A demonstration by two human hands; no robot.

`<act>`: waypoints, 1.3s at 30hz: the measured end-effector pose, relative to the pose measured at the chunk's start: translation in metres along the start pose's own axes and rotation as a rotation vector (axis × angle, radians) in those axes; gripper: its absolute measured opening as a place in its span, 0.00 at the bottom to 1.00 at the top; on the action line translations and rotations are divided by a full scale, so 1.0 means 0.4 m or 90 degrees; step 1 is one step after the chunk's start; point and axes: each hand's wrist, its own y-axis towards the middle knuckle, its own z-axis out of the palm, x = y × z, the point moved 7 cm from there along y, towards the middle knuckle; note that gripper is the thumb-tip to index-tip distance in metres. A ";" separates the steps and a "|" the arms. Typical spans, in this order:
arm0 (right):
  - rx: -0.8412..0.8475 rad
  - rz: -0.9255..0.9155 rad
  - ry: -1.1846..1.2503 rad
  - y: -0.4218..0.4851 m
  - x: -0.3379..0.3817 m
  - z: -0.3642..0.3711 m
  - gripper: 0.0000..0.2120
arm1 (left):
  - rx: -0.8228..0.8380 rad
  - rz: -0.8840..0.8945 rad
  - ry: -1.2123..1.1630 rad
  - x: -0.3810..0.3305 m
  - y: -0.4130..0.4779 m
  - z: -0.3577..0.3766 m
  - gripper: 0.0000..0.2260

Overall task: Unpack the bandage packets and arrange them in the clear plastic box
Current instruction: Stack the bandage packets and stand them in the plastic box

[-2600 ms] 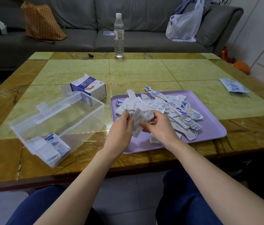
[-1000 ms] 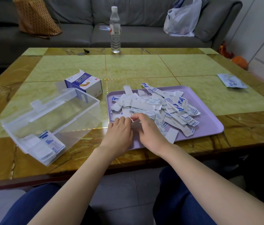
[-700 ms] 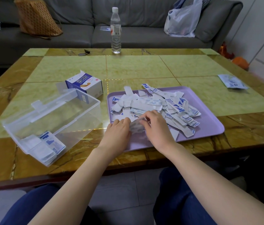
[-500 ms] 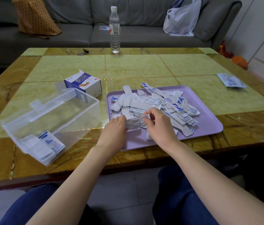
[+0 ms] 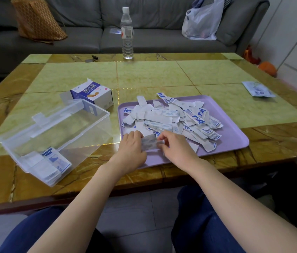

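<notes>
Both hands dropped back toward the tray's near edge since 0.5 s ago, small stack of bandage packets [image 5: 150, 144] still pinched between them.

Frame centre: left hand [image 5: 132, 152] fingers curled closed on the stack's left end, right hand [image 5: 176, 147] thumb and forefinger nipped on its right end; stack blurred, count unreadable. Hands sit over the near left part of the lilac tray [image 5: 230, 136]; loose packet pile [image 5: 173, 118] covers the tray's middle and far side. Left of frame: clear plastic box [image 5: 56, 132] tipped on the table [image 5: 162, 73], packed packets [image 5: 52, 164] in its near end. Opened bandage carton [image 5: 93, 94] just behind the box. Further back: water bottle [image 5: 126, 33] at the table's far edge, grey sofa [image 5: 93, 31] behind.
</notes>
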 end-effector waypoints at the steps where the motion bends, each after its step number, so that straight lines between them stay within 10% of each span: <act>1: 0.008 -0.009 -0.010 -0.001 0.005 0.008 0.05 | 0.004 0.005 -0.005 -0.004 -0.003 0.002 0.15; 8: -0.081 -0.076 -0.088 0.002 0.036 0.013 0.17 | -0.036 0.089 0.004 -0.022 -0.014 0.009 0.12; 11: 0.047 -0.078 0.042 -0.003 0.041 0.061 0.23 | -0.030 0.087 -0.068 -0.033 -0.019 0.007 0.13; 39: 0.035 -0.140 -0.025 -0.008 0.046 0.051 0.14 | 0.003 0.060 -0.042 0.007 -0.043 -0.010 0.04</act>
